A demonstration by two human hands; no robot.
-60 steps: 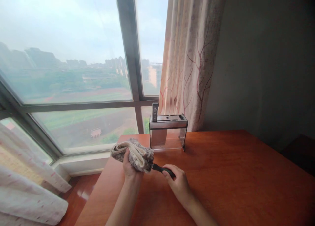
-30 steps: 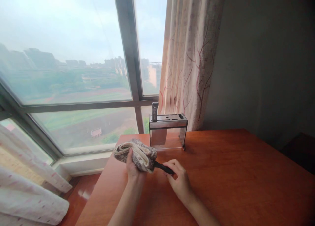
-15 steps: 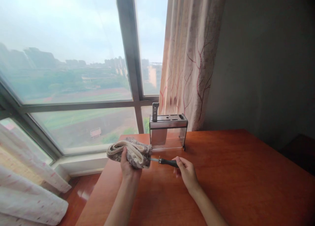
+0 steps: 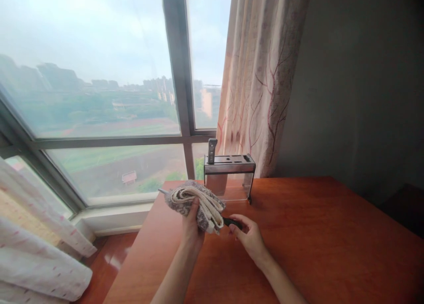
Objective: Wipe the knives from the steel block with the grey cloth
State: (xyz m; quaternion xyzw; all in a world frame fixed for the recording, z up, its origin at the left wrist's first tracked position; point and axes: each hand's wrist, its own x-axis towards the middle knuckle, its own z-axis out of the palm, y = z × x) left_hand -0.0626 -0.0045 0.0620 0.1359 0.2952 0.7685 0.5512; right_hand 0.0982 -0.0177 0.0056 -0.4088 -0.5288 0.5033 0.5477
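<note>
Table [image 4: 331,242] sits under it all. A see-through stand [image 4: 228,167] is near its back. A folded cloth [image 4: 207,202] is just in front. The left hand [image 4: 192,227] has fingers snug around it; the right hand [image 4: 247,229] pinches a black handle [image 4: 232,223]. A thin tip [image 4: 162,190] pokes out. Hugging the cloth gently and keeping the handle straight should work best.

Hazy daylight from the window [image 4: 89,96] leaves the right-hand wall [image 4: 357,92] in deep shadow

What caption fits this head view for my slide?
Left hand holds a folded grey-and-cream cloth, a thin metal tip jutting past it; right hand grasps a black handle opposite.
</note>
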